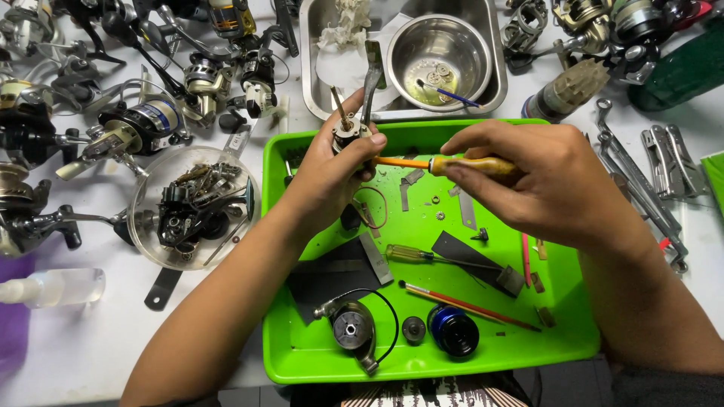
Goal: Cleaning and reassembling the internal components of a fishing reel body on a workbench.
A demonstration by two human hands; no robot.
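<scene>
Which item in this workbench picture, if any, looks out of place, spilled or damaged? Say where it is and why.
Nothing looks spilled or broken. The loose parts in the green tray lie scattered beside a small screwdriver and a paintbrush. The left hand holds a reel body; the right hand holds a yellow-handled screwdriver against it.

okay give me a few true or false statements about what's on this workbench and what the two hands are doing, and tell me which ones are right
1. The left hand grips a small fishing reel body above the green tray. True.
2. The right hand holds a paintbrush. False: it holds an orange-handled screwdriver, its tip pointed at the reel body.
3. A blue spool lies in the green tray near its front edge. True.
4. The steel bowl sits inside the green tray. False: it sits in a metal pan behind the tray.
5. A clear round container with reel parts stands left of the tray. True.
</scene>
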